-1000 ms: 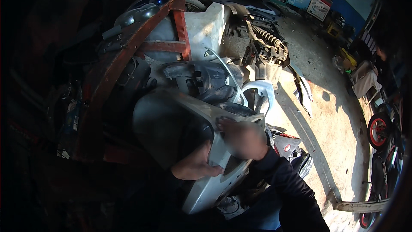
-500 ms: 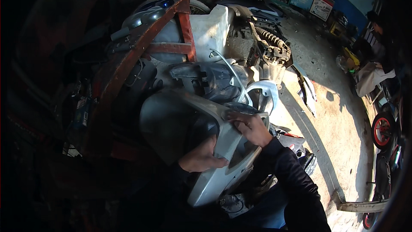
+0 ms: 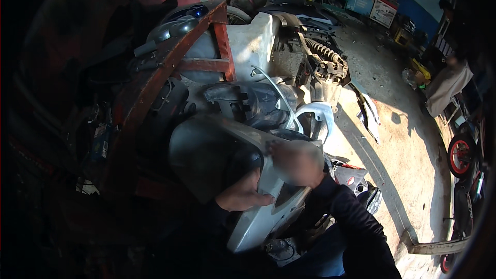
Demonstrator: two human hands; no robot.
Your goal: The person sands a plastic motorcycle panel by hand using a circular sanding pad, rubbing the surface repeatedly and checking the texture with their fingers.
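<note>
So the pale grey bodywork panel (image 3: 252, 230) is right in front of the person, slanting over the lap, and it sits in practically the same spot as half a second ago. Compared with a full second back it's a bit further right in view, but the whole background slid over too, so that looks like the head turning.

Left hand (image 3: 238, 195) hasn't really changed: it's closed on the panel's edge, thumb laid on the outer face, the rest of the fingers curled round the inner side where I can't see them well.

Right hand (image 3: 298, 164) is the one that's different. Half a second ago it was sharp, with bent fingers and the thumb showing. Now it's smeared, a touch lower and closer to the body, and covers more of the cutout in the panel. It's over the panel's face near the top end; too blurry to tell how open it is or whether it's got hold of anything.

The black plastic housing (image 3: 261, 106) and the pale curved bracket (image 3: 321, 114) beyond the panel haven't budged, same with the silver parts (image 3: 181, 28) on the red wooden surface (image 3: 155, 70). Over on the right, the beige sheet (image 3: 450, 90) by another person has swung up steeper than before.
</note>
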